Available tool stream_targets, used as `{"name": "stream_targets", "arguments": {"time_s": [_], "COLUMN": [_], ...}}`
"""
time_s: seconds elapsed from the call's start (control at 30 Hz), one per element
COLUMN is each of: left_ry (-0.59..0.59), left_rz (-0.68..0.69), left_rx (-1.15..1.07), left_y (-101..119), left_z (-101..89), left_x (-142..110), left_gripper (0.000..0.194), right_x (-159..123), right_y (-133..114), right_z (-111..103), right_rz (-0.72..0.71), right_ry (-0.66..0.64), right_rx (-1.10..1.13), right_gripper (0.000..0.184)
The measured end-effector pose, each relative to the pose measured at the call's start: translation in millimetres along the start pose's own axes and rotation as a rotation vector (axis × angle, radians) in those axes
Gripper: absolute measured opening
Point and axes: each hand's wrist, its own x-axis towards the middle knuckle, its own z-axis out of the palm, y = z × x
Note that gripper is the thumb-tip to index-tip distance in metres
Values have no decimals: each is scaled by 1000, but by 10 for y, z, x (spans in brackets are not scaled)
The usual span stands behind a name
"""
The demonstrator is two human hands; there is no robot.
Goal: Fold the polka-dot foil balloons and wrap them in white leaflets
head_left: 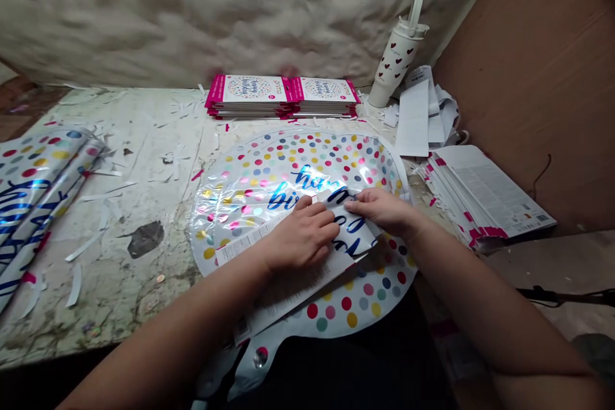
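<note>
At the table's (103, 118) left lies folded polka-dot foil (36, 163). Rightward, a flat polka-dot balloon (298, 152) spreads out, stacked pink-edged packets (257, 91) behind it. My left hand (307, 234) lies over a white printed packet (295, 288) on that balloon, fingers bent; whether they grip, I cannot tell. Just beside, my right hand (384, 208) pinches a blue-lettered foil fold (361, 235) at the packet's edge. Farther right are a heart-patterned tumbler (396, 61) and, nearer me, a fanned stack of white cards (500, 186).
</note>
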Motion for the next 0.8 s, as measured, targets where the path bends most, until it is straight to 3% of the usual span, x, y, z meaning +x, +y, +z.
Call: {"name": "stream_targets", "arguments": {"time_s": [0.23, 0.3, 0.37, 0.43, 0.47, 0.53, 0.6, 0.7, 0.8], "left_ry": [13, 14, 15, 30, 56, 143, 251, 493, 850], "left_rz": [-27, -4, 3, -41, -85, -204, -308, -379, -495], "left_rx": [25, 25, 26, 55, 82, 137, 165, 198, 105], "left_y": [18, 39, 57, 64, 66, 78, 113, 202, 276], "left_z": [-70, -113, -166, -234, -275, -370, -479, -638, -725], "left_x": [54, 74, 71, 47, 33, 15, 13, -8, -100], "left_gripper": [13, 11, 10, 11, 12, 13, 13, 13, 40], "right_x": [45, 56, 30, -39, -87, -189, -276, -361, -407], "right_y": [-41, -53, -78, -109, -119, -112, -59, 40, 53], "right_z": [182, 239, 247, 196, 164, 140, 206, 385, 449], "right_rz": [-82, -33, 22, -58, -171, -432, -567, -609, -725], "right_ry": [22, -45, -198, -255, -179, 69, 144, -3, 113], "right_rx": [-189, -221, -242, -248, -235, -165, -56, 113, 213], "right_gripper": [19, 19, 18, 10, 4, 28, 50, 38, 24]}}
